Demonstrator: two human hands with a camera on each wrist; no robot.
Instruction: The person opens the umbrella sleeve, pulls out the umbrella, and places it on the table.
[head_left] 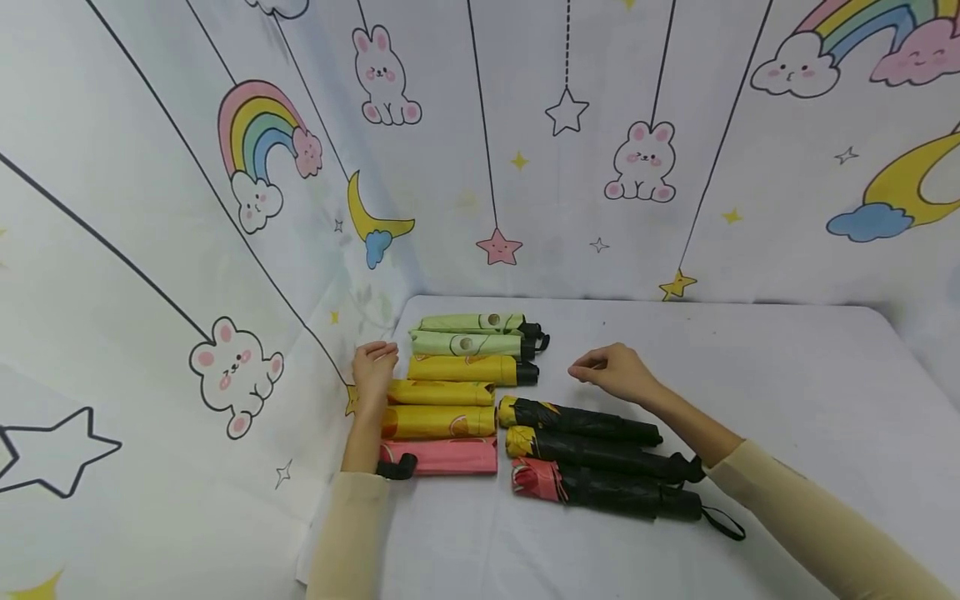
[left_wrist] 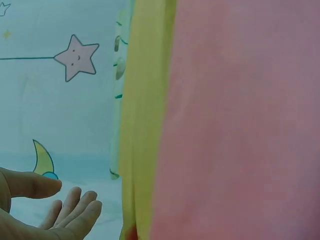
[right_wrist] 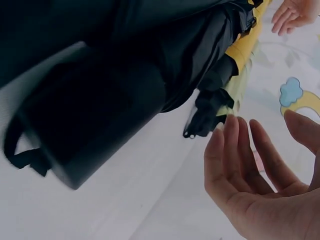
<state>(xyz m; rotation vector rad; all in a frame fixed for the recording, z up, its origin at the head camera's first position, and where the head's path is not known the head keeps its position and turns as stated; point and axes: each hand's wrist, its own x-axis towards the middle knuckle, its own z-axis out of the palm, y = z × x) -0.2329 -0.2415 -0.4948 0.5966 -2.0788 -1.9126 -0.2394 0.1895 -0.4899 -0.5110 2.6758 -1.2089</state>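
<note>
Folded umbrellas lie side by side on the white table. At the back are two light green umbrellas point(head_left: 468, 344), then three yellow umbrellas point(head_left: 442, 422) and a pink umbrella point(head_left: 450, 457) with a black handle. My left hand point(head_left: 372, 372) is at the left ends of the yellow row, holding nothing; its fingers point(left_wrist: 82, 212) are parted from the thumb in the left wrist view. To the right of the rear yellow umbrella's black handle point(head_left: 527, 372), my right hand point(head_left: 618, 372) hovers empty, fingers loosely bent, thumb apart in the right wrist view.
In front of the right hand lie two black umbrellas with yellow ends point(head_left: 600, 450) and a black umbrella with a pink end point(head_left: 622, 490), its wrist loop trailing right. White cloth printed with rabbits, rainbows and stars point(head_left: 498, 247) stands behind and left of the table point(head_left: 787, 400).
</note>
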